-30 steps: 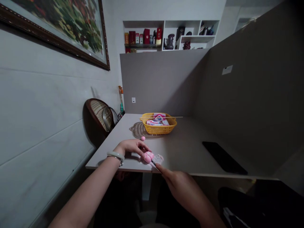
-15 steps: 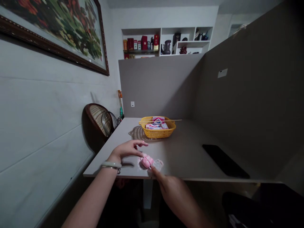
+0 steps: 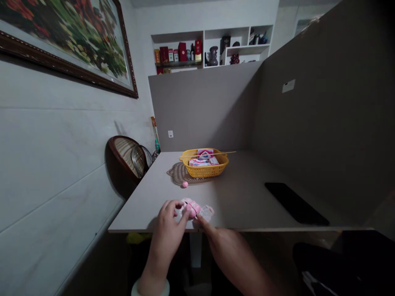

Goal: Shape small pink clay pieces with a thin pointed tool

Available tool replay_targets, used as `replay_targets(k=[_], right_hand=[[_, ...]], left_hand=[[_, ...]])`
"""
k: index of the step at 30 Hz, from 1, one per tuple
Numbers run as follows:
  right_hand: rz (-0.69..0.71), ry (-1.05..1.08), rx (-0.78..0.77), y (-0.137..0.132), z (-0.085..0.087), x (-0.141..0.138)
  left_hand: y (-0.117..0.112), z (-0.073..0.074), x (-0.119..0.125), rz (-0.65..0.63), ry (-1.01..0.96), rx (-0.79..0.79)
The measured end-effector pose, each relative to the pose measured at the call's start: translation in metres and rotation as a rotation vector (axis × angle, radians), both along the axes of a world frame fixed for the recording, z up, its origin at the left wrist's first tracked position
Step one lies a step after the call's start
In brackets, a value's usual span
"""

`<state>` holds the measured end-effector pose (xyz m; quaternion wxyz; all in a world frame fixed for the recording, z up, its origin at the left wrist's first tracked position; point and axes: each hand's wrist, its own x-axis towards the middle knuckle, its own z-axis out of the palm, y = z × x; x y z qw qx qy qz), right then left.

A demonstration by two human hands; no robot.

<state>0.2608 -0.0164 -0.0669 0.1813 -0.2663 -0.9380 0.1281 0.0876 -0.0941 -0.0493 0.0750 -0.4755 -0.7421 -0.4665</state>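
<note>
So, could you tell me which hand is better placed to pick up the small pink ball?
Probably the left hand: its fingers reach closer to the pink ball than the right hand, which sits lower, by the clear wrapper.

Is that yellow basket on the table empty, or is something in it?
It isn't empty: the yellow basket holds pink-and-white packets, visible above its rim, and a thin stick lies across the top.

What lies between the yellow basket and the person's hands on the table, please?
In the head view, a small pink ball lies on the tabletop, at the near edge of a woven mat, in front of the yellow basket.
</note>
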Motion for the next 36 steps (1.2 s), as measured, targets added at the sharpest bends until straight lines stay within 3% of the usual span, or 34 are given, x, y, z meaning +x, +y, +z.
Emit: replay_targets(k=[5,13,19,25,36], right_hand=[[-0.007,-0.046,0.025,-0.003,-0.001,0.0],[-0.009,-0.108,0.042,-0.009,0.009,-0.001],[-0.056,-0.288,0.071,-0.019,0.02,0.007],[-0.006,-0.173,0.024,-0.009,0.029,-0.005],[0.009,-0.055,0.028,0.001,0.005,-0.005]], left_hand=[[0.003,-0.014,0.011,0.022,0.059,-0.046],[0.012,-0.016,0.008,0.054,0.174,-0.045],[0.013,-0.017,0.012,0.084,0.216,-0.031],[0.013,-0.014,0.013,0.098,0.166,-0.078],[0.016,-0.003,0.0,-0.073,0.088,-0.128]])
